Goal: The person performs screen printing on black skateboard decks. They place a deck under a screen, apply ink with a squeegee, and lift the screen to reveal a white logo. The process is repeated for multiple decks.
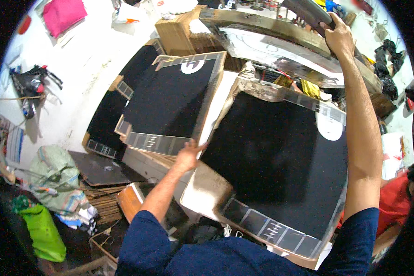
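Note:
My right hand (338, 39) is raised at the top right, closed around a long dark bar (308, 13) above a worn framed screen (280, 53). My left hand (188, 156), fingers apart, touches the lower right corner of a black panel (165, 101) with clear strips and a white round mark, set on a board at centre left. A larger black panel (267, 156) with a white arched patch and strips of clear tape lies on a grimy board to the right of my left hand. Another black panel (106, 119) lies partly under the middle one.
Wooden blocks (175, 30) are behind the panels. A dark board (101, 165) tops stacked brown sheets (106, 204) at lower left, beside a pale woven sack (53, 175) and a green bag (41, 230). Black plastic bags (388, 60) and red fabric (395, 202) are at the right.

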### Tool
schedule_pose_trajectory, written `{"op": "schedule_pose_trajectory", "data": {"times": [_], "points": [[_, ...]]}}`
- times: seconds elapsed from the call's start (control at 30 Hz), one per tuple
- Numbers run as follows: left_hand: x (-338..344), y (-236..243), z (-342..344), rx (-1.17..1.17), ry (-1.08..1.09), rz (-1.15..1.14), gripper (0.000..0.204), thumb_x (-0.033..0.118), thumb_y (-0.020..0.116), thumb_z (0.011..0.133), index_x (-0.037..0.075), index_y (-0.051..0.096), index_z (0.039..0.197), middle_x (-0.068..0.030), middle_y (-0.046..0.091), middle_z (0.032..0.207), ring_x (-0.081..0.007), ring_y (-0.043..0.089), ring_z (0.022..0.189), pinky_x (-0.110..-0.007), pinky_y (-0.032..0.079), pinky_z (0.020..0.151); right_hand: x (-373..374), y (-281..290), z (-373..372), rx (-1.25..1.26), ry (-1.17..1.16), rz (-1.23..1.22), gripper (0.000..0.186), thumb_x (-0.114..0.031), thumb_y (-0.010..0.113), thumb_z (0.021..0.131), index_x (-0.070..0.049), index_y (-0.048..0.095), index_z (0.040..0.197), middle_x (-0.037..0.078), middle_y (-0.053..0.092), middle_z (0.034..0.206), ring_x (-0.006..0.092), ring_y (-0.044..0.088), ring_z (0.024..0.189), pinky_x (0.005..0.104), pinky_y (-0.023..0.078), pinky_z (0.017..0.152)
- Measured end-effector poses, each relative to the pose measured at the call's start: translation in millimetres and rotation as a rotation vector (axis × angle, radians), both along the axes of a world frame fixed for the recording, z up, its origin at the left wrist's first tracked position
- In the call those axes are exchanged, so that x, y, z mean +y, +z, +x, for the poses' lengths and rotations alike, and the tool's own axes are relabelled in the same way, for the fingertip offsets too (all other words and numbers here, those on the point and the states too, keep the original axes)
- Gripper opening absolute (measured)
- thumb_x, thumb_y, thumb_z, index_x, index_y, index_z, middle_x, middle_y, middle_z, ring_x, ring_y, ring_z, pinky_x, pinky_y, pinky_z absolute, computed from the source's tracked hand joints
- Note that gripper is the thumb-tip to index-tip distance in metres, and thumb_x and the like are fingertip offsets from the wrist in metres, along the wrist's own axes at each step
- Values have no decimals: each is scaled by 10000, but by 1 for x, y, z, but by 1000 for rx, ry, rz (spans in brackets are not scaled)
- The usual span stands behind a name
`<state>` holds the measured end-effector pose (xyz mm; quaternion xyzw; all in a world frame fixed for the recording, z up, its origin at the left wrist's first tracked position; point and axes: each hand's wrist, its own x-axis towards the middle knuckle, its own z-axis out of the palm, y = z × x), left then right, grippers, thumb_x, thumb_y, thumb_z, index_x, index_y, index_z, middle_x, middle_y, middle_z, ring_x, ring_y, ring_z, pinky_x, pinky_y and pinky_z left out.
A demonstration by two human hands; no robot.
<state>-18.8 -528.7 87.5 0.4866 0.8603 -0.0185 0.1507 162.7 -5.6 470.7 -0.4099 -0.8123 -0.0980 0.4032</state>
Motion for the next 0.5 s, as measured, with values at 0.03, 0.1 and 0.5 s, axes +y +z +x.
{"op": "schedule_pose_trajectory", "data": {"times": [0.03,0.1,0.5], "points": [[13,-1,23,5,-16,-43,935,127,740,823,336,330,1637,-346,324,1623,-582,429,1418,-533,579,991,0,0,-2,0,5,21,499,-457,642,972,-316,595,1448,148,717,1281,361,664,1211,505,498,1007],[32,-4,80,-54,-41,-91,913,108,705,820,332,344,1629,-428,317,1569,-603,474,1351,-521,599,938,1,3,-5,-26,-16,-88,535,-481,632,977,-331,561,1486,136,690,1351,340,619,1293,518,458,1056],[3,-19,270,-367,-148,761,551,330,782,845,122,656,1340,-155,661,1255,-390,621,1116,-591,489,959,27,6,-8,-30,-36,-52,550,-491,647,970,-334,562,1491,137,712,1323,347,669,1236,508,512,1004]]}}
